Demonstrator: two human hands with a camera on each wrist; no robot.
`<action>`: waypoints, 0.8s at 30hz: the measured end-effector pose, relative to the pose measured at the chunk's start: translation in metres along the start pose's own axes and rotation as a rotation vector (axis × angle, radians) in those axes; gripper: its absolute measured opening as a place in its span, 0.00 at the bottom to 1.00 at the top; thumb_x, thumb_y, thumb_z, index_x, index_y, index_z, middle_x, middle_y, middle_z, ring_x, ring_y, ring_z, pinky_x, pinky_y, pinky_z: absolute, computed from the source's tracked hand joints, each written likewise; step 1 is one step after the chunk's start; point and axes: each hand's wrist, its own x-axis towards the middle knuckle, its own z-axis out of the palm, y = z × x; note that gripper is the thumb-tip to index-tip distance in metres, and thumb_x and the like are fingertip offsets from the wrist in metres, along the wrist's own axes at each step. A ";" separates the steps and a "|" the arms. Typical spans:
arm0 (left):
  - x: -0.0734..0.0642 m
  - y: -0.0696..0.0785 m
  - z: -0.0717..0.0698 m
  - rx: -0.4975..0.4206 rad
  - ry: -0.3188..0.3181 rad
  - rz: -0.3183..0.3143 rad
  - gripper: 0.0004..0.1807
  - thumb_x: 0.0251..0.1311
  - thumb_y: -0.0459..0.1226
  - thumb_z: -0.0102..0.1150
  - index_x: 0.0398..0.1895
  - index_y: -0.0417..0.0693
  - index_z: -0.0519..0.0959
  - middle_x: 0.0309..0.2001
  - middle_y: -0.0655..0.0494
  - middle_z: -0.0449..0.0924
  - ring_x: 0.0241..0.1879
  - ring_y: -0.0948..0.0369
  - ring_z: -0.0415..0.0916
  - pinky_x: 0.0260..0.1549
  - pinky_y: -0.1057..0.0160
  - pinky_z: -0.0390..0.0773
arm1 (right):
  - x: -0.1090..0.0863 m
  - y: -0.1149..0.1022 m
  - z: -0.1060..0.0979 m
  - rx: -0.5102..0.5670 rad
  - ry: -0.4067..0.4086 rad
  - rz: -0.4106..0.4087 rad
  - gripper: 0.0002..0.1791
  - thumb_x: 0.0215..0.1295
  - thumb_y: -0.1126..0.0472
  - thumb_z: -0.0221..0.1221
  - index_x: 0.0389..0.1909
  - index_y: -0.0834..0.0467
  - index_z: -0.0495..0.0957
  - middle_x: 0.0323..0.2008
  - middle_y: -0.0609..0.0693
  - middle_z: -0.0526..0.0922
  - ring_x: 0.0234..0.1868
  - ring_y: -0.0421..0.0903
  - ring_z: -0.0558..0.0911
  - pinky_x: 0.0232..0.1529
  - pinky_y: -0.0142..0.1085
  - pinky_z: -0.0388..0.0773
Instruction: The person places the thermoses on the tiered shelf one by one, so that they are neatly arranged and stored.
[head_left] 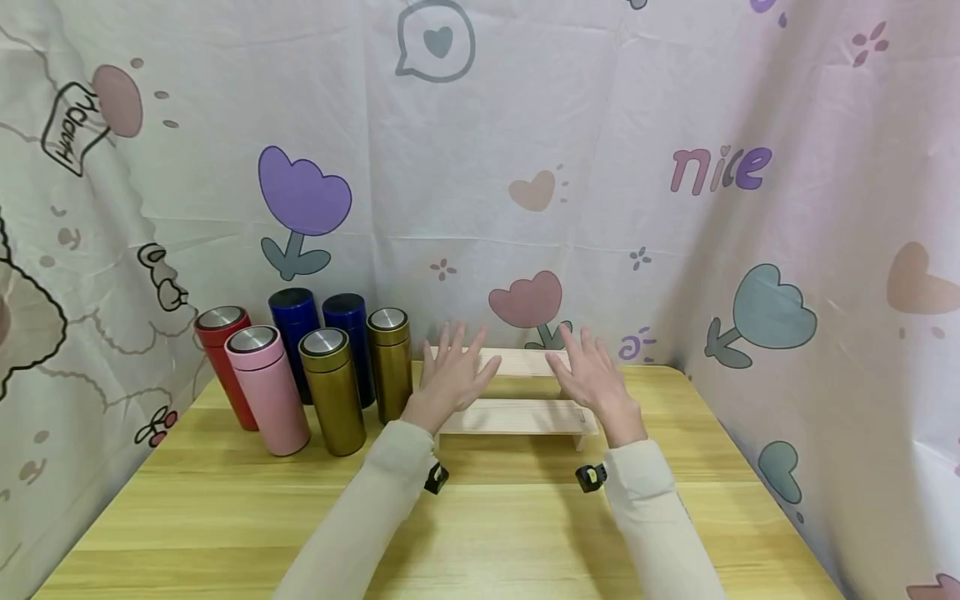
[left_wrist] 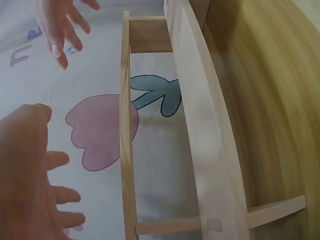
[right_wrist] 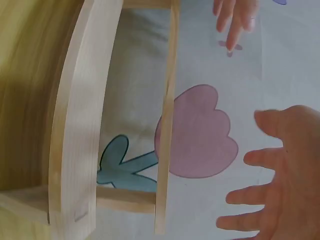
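Both hands hover with fingers spread over a two-step rack of pale wood (head_left: 517, 417). My left hand (head_left: 452, 379) is above the rack's left end, close to the nearest gold flask. My right hand (head_left: 596, 379) is above its right end. Neither hand holds anything. In the left wrist view the wooden rack (left_wrist: 210, 120) runs top to bottom beside the left hand (left_wrist: 25, 170). The right wrist view has the rack (right_wrist: 82, 120) on its left side and the right hand (right_wrist: 285, 175) on the other, thumb and fingers apart.
Left of the rack stand several upright flasks with steel or dark lids: a red flask (head_left: 232, 367), a pink flask (head_left: 270, 396), two gold flasks (head_left: 335, 400) and two blue flasks (head_left: 295, 321). A printed curtain (head_left: 465, 150) hangs behind the wooden table (head_left: 510, 533).
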 end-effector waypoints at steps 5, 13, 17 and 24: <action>-0.005 -0.010 -0.001 -0.130 0.051 0.087 0.35 0.77 0.60 0.39 0.82 0.61 0.57 0.83 0.43 0.50 0.82 0.41 0.49 0.76 0.30 0.52 | -0.002 0.006 -0.002 0.173 0.055 -0.059 0.36 0.80 0.48 0.50 0.80 0.62 0.55 0.78 0.70 0.58 0.78 0.70 0.60 0.78 0.64 0.58; -0.030 -0.031 -0.012 -0.334 0.108 0.195 0.26 0.76 0.48 0.53 0.72 0.53 0.73 0.73 0.52 0.73 0.72 0.49 0.72 0.70 0.42 0.73 | -0.018 0.029 -0.010 0.408 0.054 0.050 0.28 0.76 0.57 0.57 0.71 0.66 0.69 0.67 0.71 0.74 0.64 0.69 0.79 0.63 0.58 0.79; -0.047 -0.043 -0.018 -0.391 0.138 0.241 0.21 0.76 0.44 0.55 0.66 0.47 0.79 0.65 0.50 0.81 0.59 0.50 0.82 0.59 0.45 0.83 | -0.026 0.044 -0.008 0.505 0.027 0.102 0.26 0.75 0.61 0.58 0.67 0.70 0.70 0.63 0.73 0.77 0.60 0.68 0.82 0.53 0.49 0.87; -0.074 -0.065 -0.031 -0.440 0.141 0.254 0.15 0.74 0.40 0.58 0.59 0.49 0.83 0.59 0.51 0.85 0.49 0.57 0.84 0.50 0.48 0.86 | -0.033 0.068 0.007 0.620 -0.050 0.183 0.23 0.74 0.66 0.59 0.64 0.74 0.72 0.60 0.74 0.77 0.56 0.66 0.83 0.48 0.43 0.89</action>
